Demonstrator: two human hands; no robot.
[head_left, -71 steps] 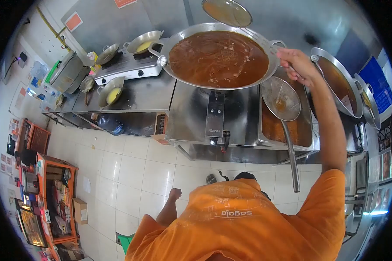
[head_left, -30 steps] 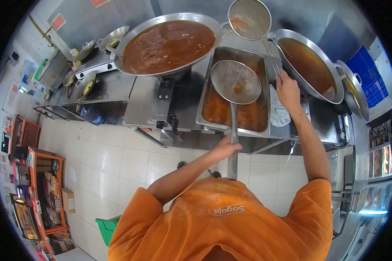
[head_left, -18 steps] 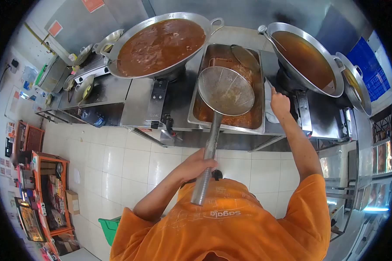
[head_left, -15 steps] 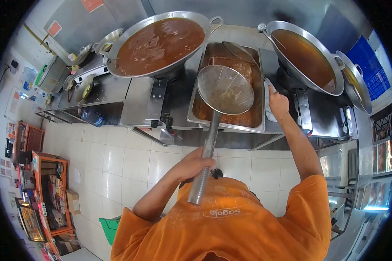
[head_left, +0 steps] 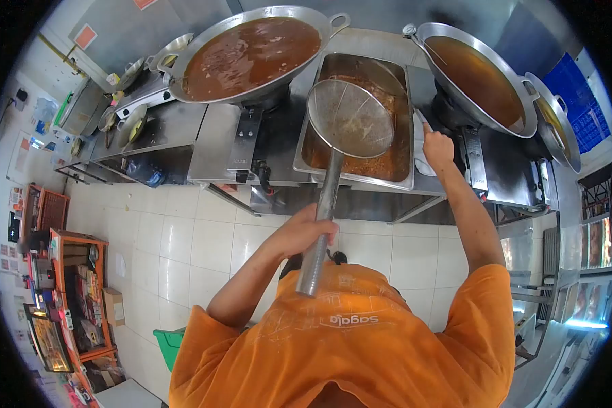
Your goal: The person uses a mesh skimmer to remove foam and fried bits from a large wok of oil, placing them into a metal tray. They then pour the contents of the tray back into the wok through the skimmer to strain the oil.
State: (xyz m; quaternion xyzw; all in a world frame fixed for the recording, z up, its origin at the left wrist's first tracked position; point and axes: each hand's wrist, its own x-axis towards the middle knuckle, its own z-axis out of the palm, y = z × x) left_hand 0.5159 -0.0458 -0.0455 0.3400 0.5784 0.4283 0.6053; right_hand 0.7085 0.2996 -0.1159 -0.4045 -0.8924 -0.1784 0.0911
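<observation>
My left hand (head_left: 300,232) is closed around the thick metal handle of a large round mesh strainer (head_left: 350,119). The strainer's basket is over a deep steel pan (head_left: 408,178), blocking part of the view into it. Inside the pan is a reddish-brown, oily food mass (head_left: 370,165). A wide, shallow ladle (head_left: 386,78) leans in the pan's far right corner. My right hand (head_left: 438,149) is closed beside the pan's right rim, apparently on the ladle's handle; the fingers partly hide the grip. A whitish cloth (head_left: 423,162) lies just left of that hand.
A big wok of reddish-brown liquid (head_left: 251,58) stands on a burner to the left. On the right is another wok of brown oil (head_left: 479,85) with a thermometer (head_left: 409,31) at its rim. A smaller pan (head_left: 554,126) sits beyond it. Burner controls (head_left: 245,143) line the counter front.
The brownish block seen at the pan's far end no longer shows. The strainer stays over the pan, and my right hand has shifted slightly. The whole view has tilted a little.
</observation>
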